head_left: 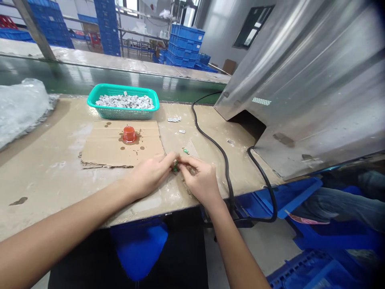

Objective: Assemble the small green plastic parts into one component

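Observation:
My left hand (150,173) and my right hand (201,179) meet near the front edge of the table. Both are closed, thumbs and fingertips pinching a small green part (175,165) between them. The fingers cover much of it, and its exact kind is too small to make out. Just beyond my right fingertips lies another small green-and-gold piece (185,151). Farther back are a single small white piece (182,131) and a short row of white pieces (174,119). To the left, a red cup-shaped thing (129,135) stands on a cardboard sheet (99,142) with wet-looking spots around it.
A teal basket (126,114) full of small grey-white parts stands behind the cardboard. At left lies a clear plastic bag (22,108). A black cable (215,142) crosses the table beside a large metal housing (288,100). Someone's jeans-clad leg (339,204) shows at right.

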`<state>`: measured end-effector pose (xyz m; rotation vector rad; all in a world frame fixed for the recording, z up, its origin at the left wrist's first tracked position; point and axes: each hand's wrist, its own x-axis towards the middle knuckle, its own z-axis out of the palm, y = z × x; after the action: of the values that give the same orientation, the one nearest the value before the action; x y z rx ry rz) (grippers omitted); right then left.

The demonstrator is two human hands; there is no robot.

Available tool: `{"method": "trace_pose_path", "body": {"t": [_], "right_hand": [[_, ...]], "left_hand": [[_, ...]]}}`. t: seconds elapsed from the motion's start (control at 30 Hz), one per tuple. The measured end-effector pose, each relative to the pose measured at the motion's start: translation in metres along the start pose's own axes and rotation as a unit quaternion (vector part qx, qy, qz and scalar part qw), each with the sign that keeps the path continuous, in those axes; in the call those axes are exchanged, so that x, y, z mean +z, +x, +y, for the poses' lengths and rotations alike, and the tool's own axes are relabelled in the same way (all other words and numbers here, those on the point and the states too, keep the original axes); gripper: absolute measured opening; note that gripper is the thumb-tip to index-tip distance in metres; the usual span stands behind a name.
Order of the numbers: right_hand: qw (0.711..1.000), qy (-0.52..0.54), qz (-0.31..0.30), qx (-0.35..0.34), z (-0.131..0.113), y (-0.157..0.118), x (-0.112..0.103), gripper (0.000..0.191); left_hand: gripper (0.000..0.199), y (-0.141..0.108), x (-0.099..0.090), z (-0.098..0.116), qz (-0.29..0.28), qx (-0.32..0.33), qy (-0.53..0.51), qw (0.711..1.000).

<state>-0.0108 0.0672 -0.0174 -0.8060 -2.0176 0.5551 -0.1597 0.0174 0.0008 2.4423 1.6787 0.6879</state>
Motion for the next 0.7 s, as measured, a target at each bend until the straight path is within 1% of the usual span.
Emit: {"method": "trace_pose_path", "body": {"t": [0.1,0.2,0.33,0.4,0.5,0.63,0.67,0.7], "right_hand": [[0.997,0.050,-0.028,0.048,0.002,0.001,-0.001,0.029],[0.990,0.102,-0.042,0.086,0.004,0.001,0.000,0.044],[0.989,0.117,-0.043,0.081,0.005,0.002,0.001,0.044],[0.988,0.124,-0.040,0.077,0.006,0.001,0.002,0.043],[0.987,0.139,-0.007,0.075,0.006,-0.001,0.000,0.037],[0.983,0.135,0.086,0.087,0.005,-0.003,-0.003,0.027],[0.983,0.132,0.100,0.086,0.004,-0.002,-0.003,0.026],[0.984,0.127,0.100,0.078,0.004,-0.002,-0.004,0.026]], "left_hand": [[0.026,0.000,0.002,0.001,0.004,0.027,0.044,0.999],[0.027,0.000,0.002,0.001,0.007,0.038,0.051,0.998],[0.031,0.000,0.000,0.001,-0.016,0.002,0.002,1.000],[0.031,0.000,-0.002,0.000,-0.006,0.004,-0.006,1.000],[0.029,0.001,-0.005,0.000,0.029,0.010,0.002,1.000],[0.025,0.002,-0.013,-0.003,0.059,-0.020,0.003,0.998],[0.023,0.002,-0.015,-0.003,0.063,-0.029,-0.002,0.998],[0.022,0.001,-0.017,-0.003,0.064,-0.035,-0.010,0.997]]}}
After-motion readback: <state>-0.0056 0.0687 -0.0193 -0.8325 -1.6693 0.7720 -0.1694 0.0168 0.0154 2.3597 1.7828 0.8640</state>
